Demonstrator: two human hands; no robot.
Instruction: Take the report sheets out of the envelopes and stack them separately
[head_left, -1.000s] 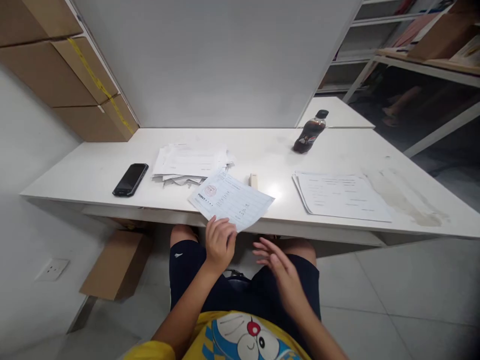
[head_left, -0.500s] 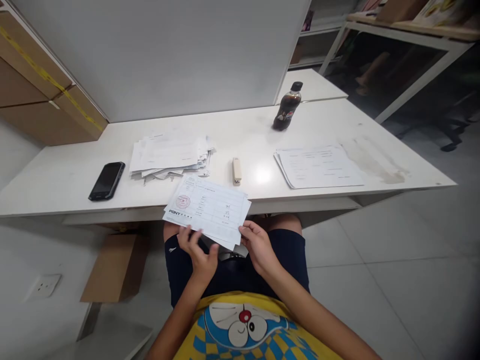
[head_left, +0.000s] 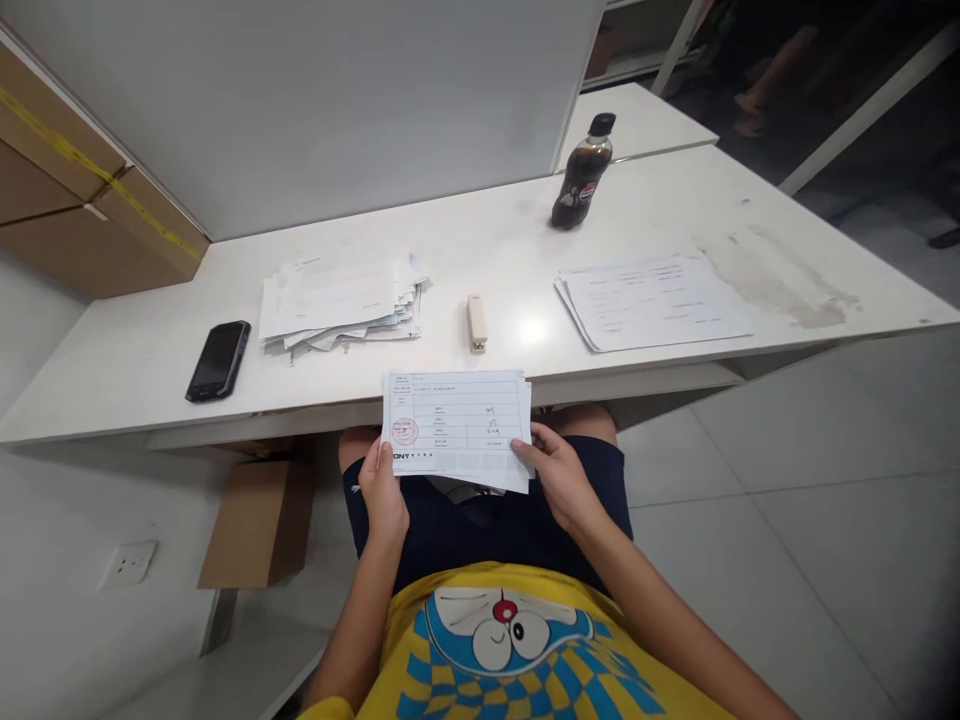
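Several printed paper sheets (head_left: pixel 457 420) with a round red stamp are held over my lap, just in front of the desk edge. My left hand (head_left: pixel 384 492) grips their left edge, thumb on top. On the right edge, my right hand (head_left: pixel 559 475) pinches them, thumb on the face and fingers behind. The sheets are slightly out of line at the right and bottom. Beyond them on the desk lies a small cream stapler (head_left: pixel 477 324). A thick uneven pile of papers (head_left: pixel 330 305) sits left of the stapler, and a thinner, neater stack (head_left: pixel 652 305) lies to the right.
A black phone (head_left: pixel 218 361) lies on the white desk (head_left: pixel 502 235) at the left. A cola bottle (head_left: pixel 581 175) stands upright at the back right. Taped cardboard boxes (head_left: pixel 97 215) are at the far left; another carton (head_left: pixel 255 525) is under the desk. Part of another person shows at upper right.
My left hand, loose below the sheets before, has closed on their left edge. The sheets have turned level and moved right. My right hand still holds the right side.
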